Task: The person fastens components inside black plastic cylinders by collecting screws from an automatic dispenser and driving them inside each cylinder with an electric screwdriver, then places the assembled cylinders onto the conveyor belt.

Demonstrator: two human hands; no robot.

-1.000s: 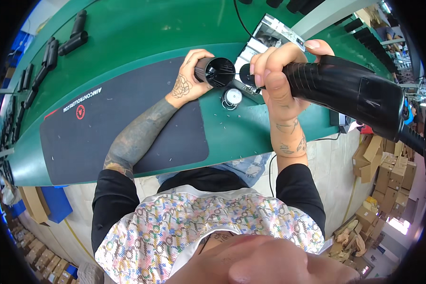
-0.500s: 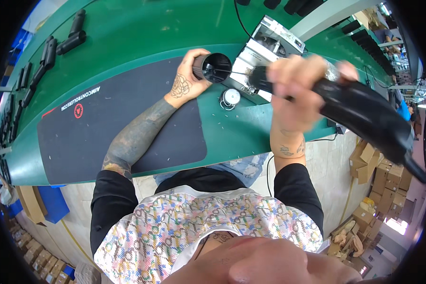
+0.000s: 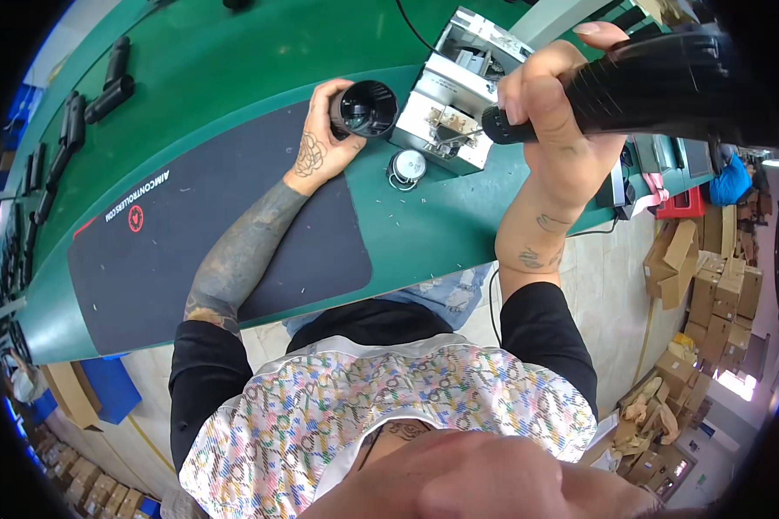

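Note:
My left hand (image 3: 317, 145) is wrapped round a black hollow cylinder (image 3: 368, 110), its open end facing up; the inside is dark. In my right hand (image 3: 552, 108) is a black electric screwdriver (image 3: 649, 91), gripped near its nose and pointing left. Its thin bit (image 3: 466, 136) reaches over the front part of a metal box-shaped screw feeder (image 3: 450, 86). Whether the tip touches a screw there is too small to tell. Just below the cylinder, a round silver-and-white part (image 3: 406, 167) with a wire loop stands on the green table.
A dark mat (image 3: 225, 233) lies under my left forearm on the green tabletop (image 3: 424, 233), where small shavings are scattered. Black tubes (image 3: 111, 99) lie along the left. Cardboard boxes (image 3: 710, 294) and a red crate (image 3: 682, 203) are at the right.
The screwdriver's bit has come out of the cylinder and over to the feeder, as my right hand shifted right. My left hand still holds the cylinder. The whole view has shifted slightly.

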